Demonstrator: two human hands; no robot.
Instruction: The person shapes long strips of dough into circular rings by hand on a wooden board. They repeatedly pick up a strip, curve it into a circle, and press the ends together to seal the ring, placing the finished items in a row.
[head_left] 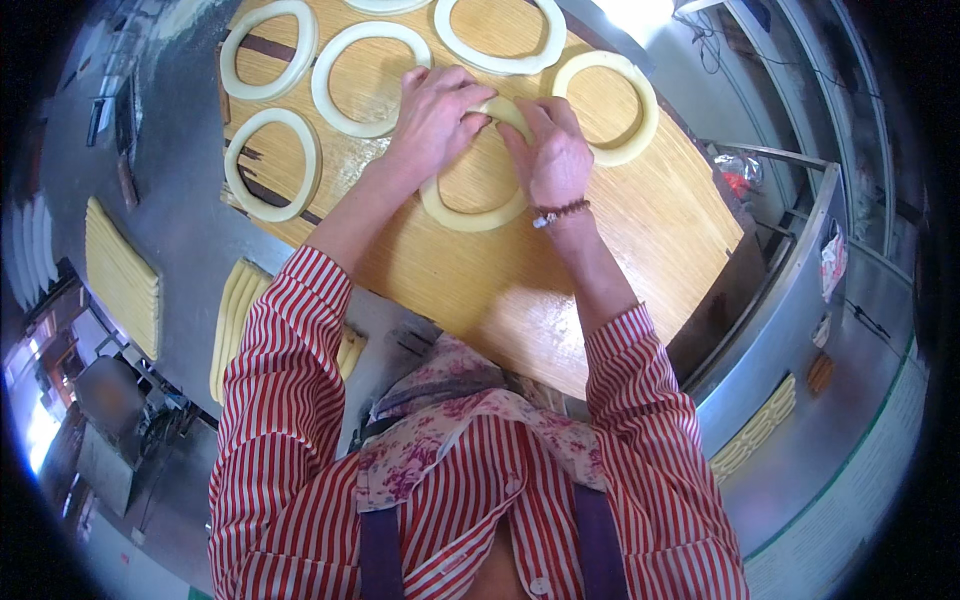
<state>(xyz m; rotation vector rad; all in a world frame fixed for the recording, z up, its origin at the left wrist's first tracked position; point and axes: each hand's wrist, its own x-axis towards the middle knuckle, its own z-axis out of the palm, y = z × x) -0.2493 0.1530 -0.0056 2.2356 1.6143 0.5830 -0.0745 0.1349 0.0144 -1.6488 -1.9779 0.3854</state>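
A ring of pale dough [478, 218] lies on the wooden board [450, 285], its near curve resting flat. At its far side both hands close on the dough. My left hand [436, 112] pinches the ring's far left part with thumb and fingers. My right hand [553, 150], with a beaded bracelet at the wrist, grips the far right part, a short stretch of dough showing between the two hands. Just right of my right hand lies another dough ring [648, 105], and a further dough ring [325, 80] sits left of my left hand.
More dough rings [232, 165] lie across the board's far and left parts. On the grey table to the left are rows of yellow dough sticks [125, 285] and a second stack of dough sticks [232, 310]. A metal-framed ledge [775, 320] runs along the right.
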